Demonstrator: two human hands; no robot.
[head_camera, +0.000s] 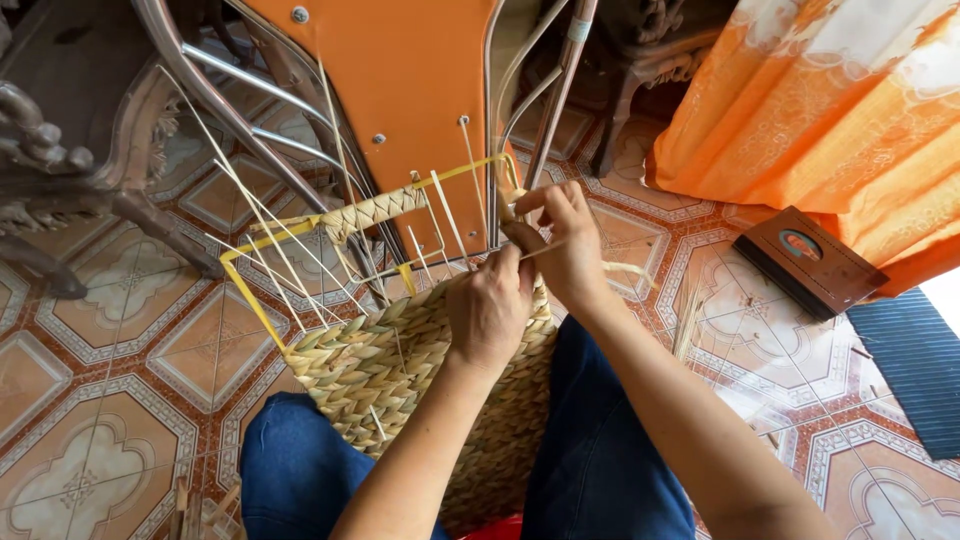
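Hands (530, 275), two, on one basket (400, 370)

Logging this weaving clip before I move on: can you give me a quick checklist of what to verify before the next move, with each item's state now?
1. Woven basket rests on the lap: ok.
2. Left hand presses on the woven rim: ok.
3. Right hand pinches a pale strand: ok.
4. Yellow wire frame visible on the unwoven side: ok.
5. Loose upright strands untangled: cannot tell.
6. Strand tight in the weave: cannot tell, hands hide it.
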